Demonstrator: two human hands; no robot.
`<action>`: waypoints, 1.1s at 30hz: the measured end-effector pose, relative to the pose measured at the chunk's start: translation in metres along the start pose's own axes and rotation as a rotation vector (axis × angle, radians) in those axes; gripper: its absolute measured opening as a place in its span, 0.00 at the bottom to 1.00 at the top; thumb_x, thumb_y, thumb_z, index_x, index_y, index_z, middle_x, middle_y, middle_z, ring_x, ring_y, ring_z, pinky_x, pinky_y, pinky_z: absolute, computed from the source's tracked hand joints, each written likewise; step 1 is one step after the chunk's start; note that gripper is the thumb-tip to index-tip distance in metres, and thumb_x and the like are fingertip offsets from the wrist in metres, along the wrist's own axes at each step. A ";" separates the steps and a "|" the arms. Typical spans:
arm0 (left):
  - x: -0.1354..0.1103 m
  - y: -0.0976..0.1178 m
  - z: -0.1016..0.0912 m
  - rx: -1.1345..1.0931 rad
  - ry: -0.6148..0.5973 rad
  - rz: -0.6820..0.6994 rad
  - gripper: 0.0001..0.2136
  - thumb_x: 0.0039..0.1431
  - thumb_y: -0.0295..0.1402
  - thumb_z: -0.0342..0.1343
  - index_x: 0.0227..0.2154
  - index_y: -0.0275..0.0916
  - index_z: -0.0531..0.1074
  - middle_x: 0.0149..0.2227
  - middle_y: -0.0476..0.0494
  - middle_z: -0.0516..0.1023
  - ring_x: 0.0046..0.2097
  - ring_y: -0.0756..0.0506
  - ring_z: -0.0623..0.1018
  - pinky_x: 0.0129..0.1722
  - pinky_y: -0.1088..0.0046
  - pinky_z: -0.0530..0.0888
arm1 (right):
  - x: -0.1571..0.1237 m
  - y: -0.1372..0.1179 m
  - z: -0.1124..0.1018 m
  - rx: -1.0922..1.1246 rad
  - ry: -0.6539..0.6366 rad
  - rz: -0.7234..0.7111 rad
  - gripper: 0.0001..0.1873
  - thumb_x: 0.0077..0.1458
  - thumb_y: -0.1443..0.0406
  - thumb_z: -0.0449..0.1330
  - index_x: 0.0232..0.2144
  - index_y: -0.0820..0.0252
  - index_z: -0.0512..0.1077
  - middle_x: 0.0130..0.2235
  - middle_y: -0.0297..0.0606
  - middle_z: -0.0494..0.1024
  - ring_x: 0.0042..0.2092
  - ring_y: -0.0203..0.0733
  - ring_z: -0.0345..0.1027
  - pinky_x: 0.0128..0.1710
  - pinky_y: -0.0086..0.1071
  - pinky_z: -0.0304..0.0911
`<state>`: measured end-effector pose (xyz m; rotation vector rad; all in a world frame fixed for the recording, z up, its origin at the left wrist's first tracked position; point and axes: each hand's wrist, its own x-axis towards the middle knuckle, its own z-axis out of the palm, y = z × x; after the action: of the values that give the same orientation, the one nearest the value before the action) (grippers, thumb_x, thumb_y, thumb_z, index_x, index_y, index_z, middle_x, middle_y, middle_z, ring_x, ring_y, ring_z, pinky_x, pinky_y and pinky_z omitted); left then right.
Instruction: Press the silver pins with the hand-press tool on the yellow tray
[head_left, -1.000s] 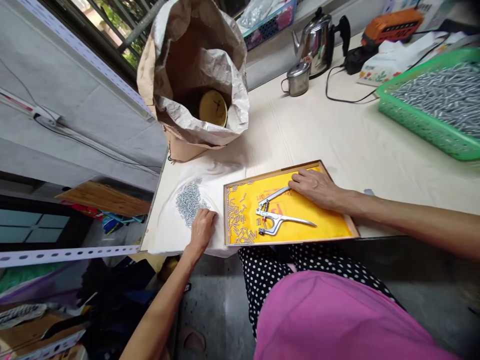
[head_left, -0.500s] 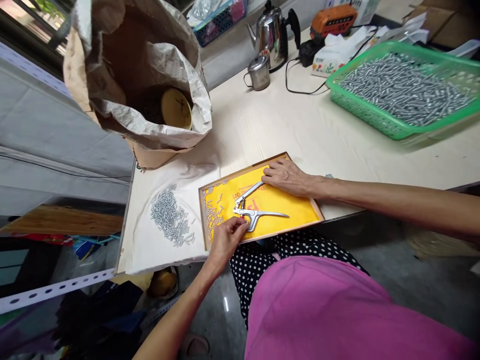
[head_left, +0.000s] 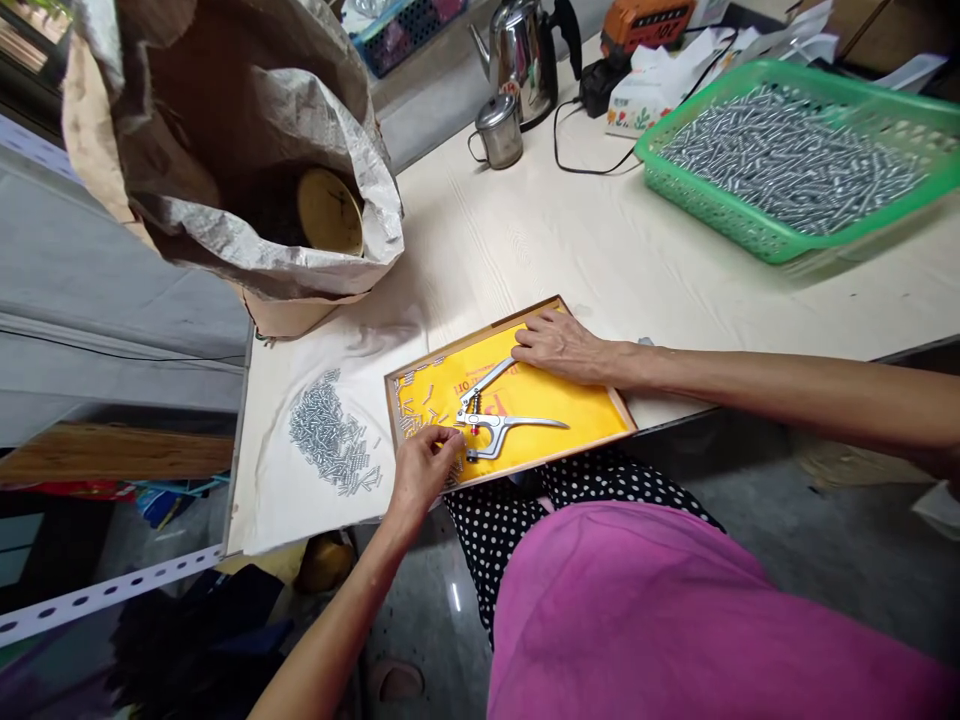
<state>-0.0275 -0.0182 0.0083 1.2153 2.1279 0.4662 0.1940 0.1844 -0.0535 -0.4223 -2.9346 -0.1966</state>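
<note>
A pair of silver snap-fastener pliers (head_left: 491, 425) lies with its handles spread over a shallow wooden-framed tray (head_left: 628, 415) with a yellow lining. My right hand (head_left: 561, 345) is closed around the end of the upper handle. Just left of the pliers' jaws, my left hand (head_left: 424, 468) has thumb and forefinger pinched together; what they hold, if anything, is too small to make out. Small metal pins (head_left: 411, 415) are scattered at the tray's left end, partly hidden by that hand. Beyond the tray's left side, a heap of similar metal pieces (head_left: 326, 425) rests on white cloth.
A large paper sack (head_left: 315, 285) with a yellow round container (head_left: 330, 212) inside stands at the back left. Further back are a metal cup (head_left: 500, 138) and a kettle (head_left: 517, 65). A green basket (head_left: 780, 245) full of metal pieces sits at right, near a cable (head_left: 559, 150).
My left hand has drawn back left from the pliers' jaws, fingers still pinched. My right hand stays on the handle. The whole view has shifted slightly.
</note>
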 end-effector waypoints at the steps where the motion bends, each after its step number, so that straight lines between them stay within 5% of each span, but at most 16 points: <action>1: 0.004 0.001 0.002 -0.025 -0.026 -0.018 0.14 0.54 0.44 0.59 0.27 0.37 0.78 0.24 0.47 0.77 0.26 0.48 0.73 0.25 0.74 0.66 | 0.000 0.000 -0.001 0.002 -0.007 0.000 0.14 0.70 0.68 0.46 0.40 0.59 0.72 0.37 0.42 0.75 0.41 0.46 0.60 0.40 0.39 0.49; 9: 0.024 0.001 0.004 -0.060 -0.255 -0.161 0.16 0.48 0.47 0.63 0.22 0.37 0.76 0.14 0.55 0.65 0.17 0.54 0.61 0.18 0.78 0.56 | -0.001 0.000 -0.005 0.026 -0.025 0.005 0.17 0.69 0.69 0.44 0.42 0.58 0.72 0.39 0.43 0.76 0.41 0.46 0.60 0.42 0.41 0.50; 20: 0.023 0.015 0.002 -0.097 -0.515 -0.339 0.15 0.48 0.41 0.68 0.18 0.37 0.71 0.14 0.51 0.71 0.17 0.53 0.70 0.20 0.79 0.68 | 0.000 -0.011 -0.006 0.035 -0.031 0.006 0.15 0.69 0.70 0.46 0.42 0.58 0.73 0.39 0.42 0.75 0.42 0.47 0.61 0.41 0.40 0.51; 29: 0.014 0.013 0.008 -0.137 -0.451 -0.352 0.13 0.49 0.39 0.68 0.22 0.36 0.73 0.15 0.53 0.71 0.17 0.53 0.69 0.19 0.79 0.69 | -0.002 -0.019 -0.005 0.109 -0.076 0.095 0.13 0.67 0.70 0.48 0.40 0.59 0.72 0.38 0.43 0.75 0.43 0.49 0.62 0.40 0.39 0.55; 31: 0.012 0.013 0.008 -0.159 -0.428 -0.346 0.13 0.49 0.39 0.68 0.22 0.36 0.73 0.15 0.53 0.70 0.17 0.54 0.68 0.19 0.80 0.68 | -0.007 -0.021 -0.010 0.183 -0.099 0.116 0.10 0.67 0.62 0.53 0.41 0.60 0.72 0.40 0.45 0.75 0.44 0.50 0.62 0.40 0.39 0.57; 33: 0.011 0.012 0.008 -0.167 -0.406 -0.334 0.13 0.49 0.39 0.68 0.22 0.35 0.74 0.15 0.53 0.70 0.17 0.54 0.68 0.19 0.80 0.68 | -0.014 -0.026 -0.016 0.250 -0.095 0.106 0.23 0.62 0.48 0.58 0.45 0.62 0.72 0.43 0.47 0.76 0.45 0.52 0.63 0.43 0.41 0.59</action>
<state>-0.0182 -0.0031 0.0056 0.7638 1.8485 0.2197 0.2025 0.1536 -0.0431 -0.5593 -2.9648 0.2081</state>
